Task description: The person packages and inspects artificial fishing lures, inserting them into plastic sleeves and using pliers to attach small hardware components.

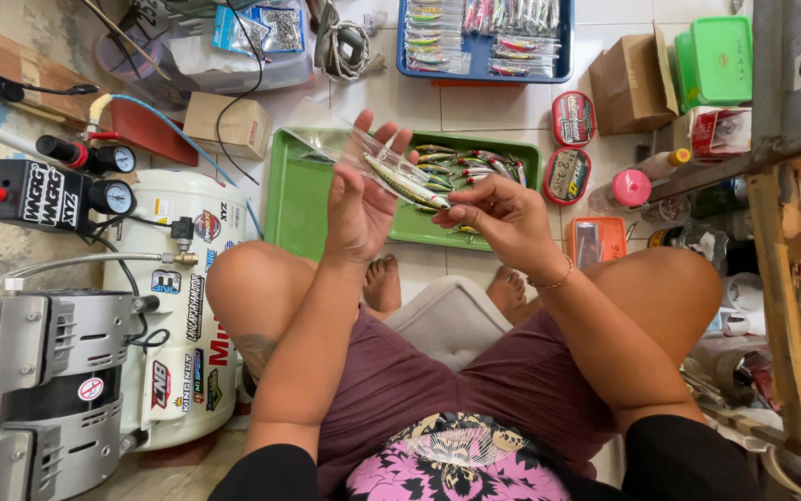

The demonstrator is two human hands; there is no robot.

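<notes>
Fishing lure (407, 185), slim, green-and-silver, is sitting half inside a clear plastic sleeve (356, 151), both held up above the green tray (300, 199). Left hand (361, 206) is gripping the sleeve, thumb and fingers closed around it, palm toward the camera. Right hand (503, 215) is pinching the lure's near end between thumb and fingertips, other fingers curled in; thin bracelet (554, 279) showing on that wrist. The tray is lying on the tiled floor (493, 104) just past the person's bare feet, holding a pile of more lures (461, 165) at its right side. Two oval tins (569, 147) are sitting just right of the tray, a small orange box (595, 239) below them. Blue tray (482, 37) of bagged lures is lying farther out, well apart. Green lidded box (718, 58) and cardboard box (631, 82) are sitting top right. White air compressor (178, 306) with gauges is standing at the person's left knee.
</notes>
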